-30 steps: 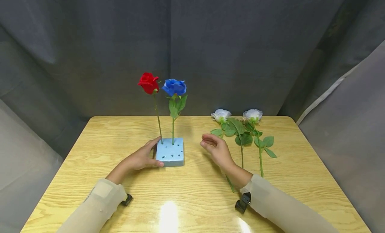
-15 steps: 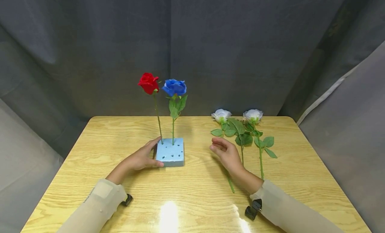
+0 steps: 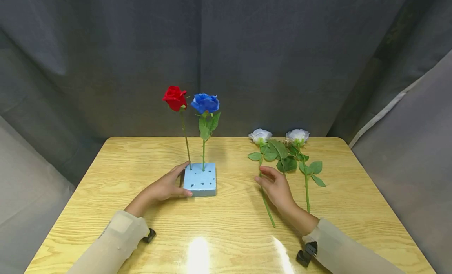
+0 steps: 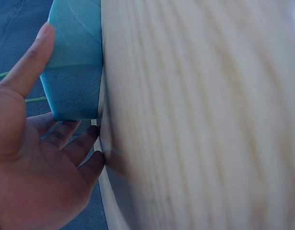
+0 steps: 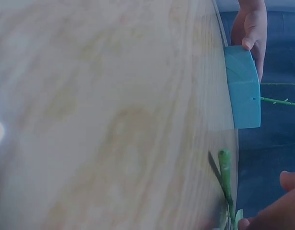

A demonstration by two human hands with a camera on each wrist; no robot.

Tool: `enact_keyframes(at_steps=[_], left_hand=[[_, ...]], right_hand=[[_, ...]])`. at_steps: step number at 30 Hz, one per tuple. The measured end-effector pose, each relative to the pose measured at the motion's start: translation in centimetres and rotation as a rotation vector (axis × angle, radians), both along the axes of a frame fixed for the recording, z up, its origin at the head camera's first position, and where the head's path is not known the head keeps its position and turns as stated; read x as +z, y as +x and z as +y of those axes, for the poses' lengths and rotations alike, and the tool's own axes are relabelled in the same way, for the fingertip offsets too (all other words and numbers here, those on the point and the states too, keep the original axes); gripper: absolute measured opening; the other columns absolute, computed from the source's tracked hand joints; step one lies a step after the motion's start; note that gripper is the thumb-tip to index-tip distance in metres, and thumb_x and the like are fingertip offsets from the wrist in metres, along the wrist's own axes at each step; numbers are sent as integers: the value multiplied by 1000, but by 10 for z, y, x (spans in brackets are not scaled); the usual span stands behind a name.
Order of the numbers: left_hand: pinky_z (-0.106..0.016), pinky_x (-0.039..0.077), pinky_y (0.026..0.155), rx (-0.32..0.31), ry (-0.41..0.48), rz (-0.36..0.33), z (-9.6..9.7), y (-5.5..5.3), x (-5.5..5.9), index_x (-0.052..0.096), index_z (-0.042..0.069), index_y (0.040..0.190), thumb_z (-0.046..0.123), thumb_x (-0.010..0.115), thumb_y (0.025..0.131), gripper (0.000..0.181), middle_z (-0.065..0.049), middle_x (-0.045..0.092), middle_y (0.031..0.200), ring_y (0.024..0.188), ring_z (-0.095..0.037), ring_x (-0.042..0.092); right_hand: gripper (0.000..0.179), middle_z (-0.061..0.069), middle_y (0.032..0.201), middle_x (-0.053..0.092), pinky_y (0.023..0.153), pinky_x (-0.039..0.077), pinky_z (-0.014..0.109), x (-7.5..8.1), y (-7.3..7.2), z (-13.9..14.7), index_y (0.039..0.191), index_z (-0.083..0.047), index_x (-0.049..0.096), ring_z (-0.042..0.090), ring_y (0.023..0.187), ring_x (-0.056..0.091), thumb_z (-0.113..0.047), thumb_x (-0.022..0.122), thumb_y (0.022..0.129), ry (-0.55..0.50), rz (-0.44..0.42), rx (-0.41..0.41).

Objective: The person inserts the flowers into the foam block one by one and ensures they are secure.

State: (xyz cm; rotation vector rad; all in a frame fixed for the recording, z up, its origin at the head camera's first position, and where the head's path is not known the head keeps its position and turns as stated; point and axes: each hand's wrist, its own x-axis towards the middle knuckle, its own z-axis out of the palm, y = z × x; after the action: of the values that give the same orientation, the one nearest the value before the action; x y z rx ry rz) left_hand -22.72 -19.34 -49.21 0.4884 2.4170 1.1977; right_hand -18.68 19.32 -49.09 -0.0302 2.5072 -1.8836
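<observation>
In the head view my left hand point(image 3: 164, 187) grips the left side of a light blue foam block point(image 3: 199, 192), thumb at the front and fingers behind. The left wrist view shows the thumb pressed on the foam block point(image 4: 73, 88). A red rose point(image 3: 174, 98) and a blue rose point(image 3: 205, 103) stand upright in the block's back holes, the red one leaning left. My right hand point(image 3: 277, 189), fingers loosely bent, hovers at the stem of the left white rose point(image 3: 260, 136), which lies on the table. In the right wrist view its stem point(image 5: 225, 175) runs beside the fingers.
A second white rose point(image 3: 297, 136) lies farther right, its leafy stem pointing towards me. Between the white roses lie more green leaves point(image 3: 278, 148), partly behind my right hand. The wooden table point(image 3: 226, 234) ends at a dark grey curtain point(image 3: 268, 70).
My right hand has moved right and slightly towards me, from beside the block to the left white rose's stem. The left hand and the block have stayed in place.
</observation>
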Motion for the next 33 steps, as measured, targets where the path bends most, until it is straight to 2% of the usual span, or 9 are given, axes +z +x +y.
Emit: enact_keyframes(at_steps=[3, 10, 19, 25, 33], left_hand=[[-70, 17, 120, -2, -2, 2, 0, 1, 0, 9, 23, 168, 39, 87, 82, 117, -18, 4, 172, 157, -44, 7], [-70, 17, 119, -1, -2, -3, 0, 2, 0, 9, 23, 168, 40, 87, 82, 117, -18, 4, 172, 157, -45, 7], [-69, 17, 120, 4, -4, -3, 0, 1, -1, 10, 24, 168, 41, 88, 81, 118, -17, 4, 172, 157, -44, 8], [-69, 16, 120, -3, 10, -13, 0, 1, -1, 8, 23, 168, 40, 88, 82, 118, -17, 3, 172, 157, -44, 7], [-70, 17, 120, 0, 0, -4, 0, 1, 1, 8, 23, 168, 40, 87, 82, 118, -18, 4, 172, 157, -44, 7]], right_hand=[[56, 23, 153, 48, 112, 44, 52, -4, 0, 2, 149, 4, 47, 40, 143, 45, -15, 70, 101, 7, 5, -5], [60, 25, 154, 45, 109, 49, 43, -9, 3, 7, 151, 5, 43, 41, 143, 44, -13, 70, 100, 18, -37, 1], [74, 28, 155, 40, 115, 41, 49, -12, 5, 10, 157, 5, 31, 43, 144, 41, -12, 73, 98, 30, -101, 8], [73, 29, 149, 46, 113, 44, 47, -13, 5, 10, 152, 8, 37, 43, 140, 46, -7, 77, 93, 91, -120, 3], [69, 29, 133, 55, 98, 56, 42, -13, 6, 8, 146, 9, 45, 44, 123, 61, -4, 81, 89, 223, -91, -1]])
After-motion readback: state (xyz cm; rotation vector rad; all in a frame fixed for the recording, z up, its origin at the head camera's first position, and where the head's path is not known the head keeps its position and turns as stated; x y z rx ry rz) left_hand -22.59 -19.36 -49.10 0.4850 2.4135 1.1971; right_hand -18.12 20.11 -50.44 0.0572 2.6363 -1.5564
